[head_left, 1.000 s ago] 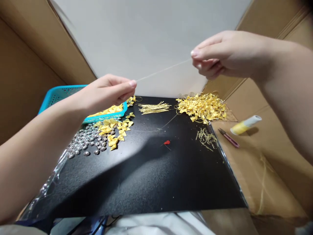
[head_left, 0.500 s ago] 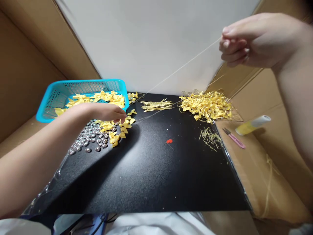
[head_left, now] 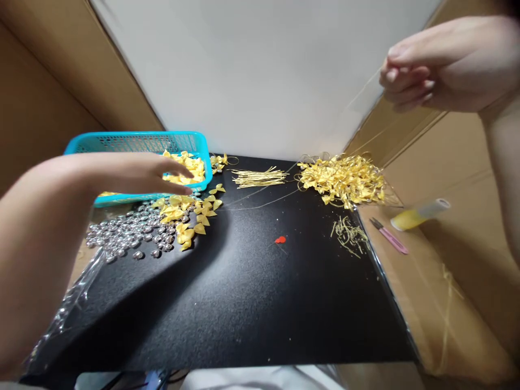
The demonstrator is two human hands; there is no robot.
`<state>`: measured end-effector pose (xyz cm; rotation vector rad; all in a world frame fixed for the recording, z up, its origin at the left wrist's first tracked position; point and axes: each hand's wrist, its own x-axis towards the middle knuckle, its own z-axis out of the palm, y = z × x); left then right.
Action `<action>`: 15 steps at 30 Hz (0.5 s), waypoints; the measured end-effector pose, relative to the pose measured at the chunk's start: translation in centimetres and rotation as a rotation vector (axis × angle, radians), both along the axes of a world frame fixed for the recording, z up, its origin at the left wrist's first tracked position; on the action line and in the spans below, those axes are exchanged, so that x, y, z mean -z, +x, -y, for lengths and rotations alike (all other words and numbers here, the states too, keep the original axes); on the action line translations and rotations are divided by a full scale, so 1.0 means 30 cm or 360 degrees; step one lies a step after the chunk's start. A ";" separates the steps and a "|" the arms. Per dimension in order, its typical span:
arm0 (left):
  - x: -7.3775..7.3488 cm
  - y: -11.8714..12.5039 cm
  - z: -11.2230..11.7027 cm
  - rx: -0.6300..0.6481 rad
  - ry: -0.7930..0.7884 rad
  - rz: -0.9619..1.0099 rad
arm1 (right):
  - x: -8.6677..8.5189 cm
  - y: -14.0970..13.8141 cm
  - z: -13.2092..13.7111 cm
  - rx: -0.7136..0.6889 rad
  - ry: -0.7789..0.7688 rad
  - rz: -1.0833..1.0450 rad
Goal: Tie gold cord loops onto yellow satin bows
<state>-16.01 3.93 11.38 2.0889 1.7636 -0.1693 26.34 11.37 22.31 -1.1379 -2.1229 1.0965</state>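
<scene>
**Left hand** (head_left: pixel 134 173): It has let go of the thread (head_left: pixel 268 201) it was pinching a second ago. It dropped to the loose yellow bows (head_left: pixel 190 214) half a second ago and is now hovering over the front rim of the blue basket (head_left: pixel 138 142), just above those bows. Its fingers (head_left: pixel 179 181) are stretching forward and are blurred; whether they are closing on anything cannot be told.

**Right hand** (head_left: pixel 439 65): It is sitting higher and further right than before, with its fingertips pinching together on the thread's upper end.

**Thread**: With one end released, it is no longer running taut between the hands. It is slanting down from the right hand, and its free length is lying on the black desk (head_left: pixel 252 303) between the bows and the heap of yellow ribbon loops (head_left: pixel 343 179).

**Unmoved**: The silver beads (head_left: pixel 130 233), the bundle of gold strips (head_left: pixel 260 177), the red pin (head_left: pixel 280 239), the pink snips (head_left: pixel 390 238) and the yellow tube (head_left: pixel 420 214) are lying where they were.
</scene>
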 end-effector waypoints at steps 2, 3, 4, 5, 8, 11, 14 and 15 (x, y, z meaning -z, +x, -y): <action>-0.071 0.085 -0.003 0.0000 0.0295 0.0080 | -0.016 -0.043 0.010 -0.0100 0.0046 0.0001; -0.102 0.145 -0.004 -0.0009 0.0392 0.0214 | -0.023 -0.072 0.020 -0.0155 0.0067 -0.0006; -0.127 0.212 -0.007 0.0025 0.0494 0.0436 | -0.029 -0.106 0.034 -0.0208 0.0083 -0.0009; -0.145 0.282 -0.011 0.0098 0.0495 0.0712 | -0.032 -0.142 0.051 -0.0256 0.0099 -0.0029; -0.155 0.470 -0.025 0.0274 0.0449 0.1379 | -0.027 -0.247 0.113 -0.0317 0.0115 -0.0098; -0.122 0.566 -0.019 0.0443 0.0122 0.1701 | 0.000 -0.301 0.168 -0.0340 0.0123 -0.0037; -0.067 0.563 0.016 0.0381 -0.0087 0.1854 | 0.052 -0.283 0.200 -0.0244 0.0211 0.0026; -0.046 0.546 0.031 0.0336 -0.0137 0.1877 | 0.077 -0.266 0.206 -0.0179 0.0233 0.0009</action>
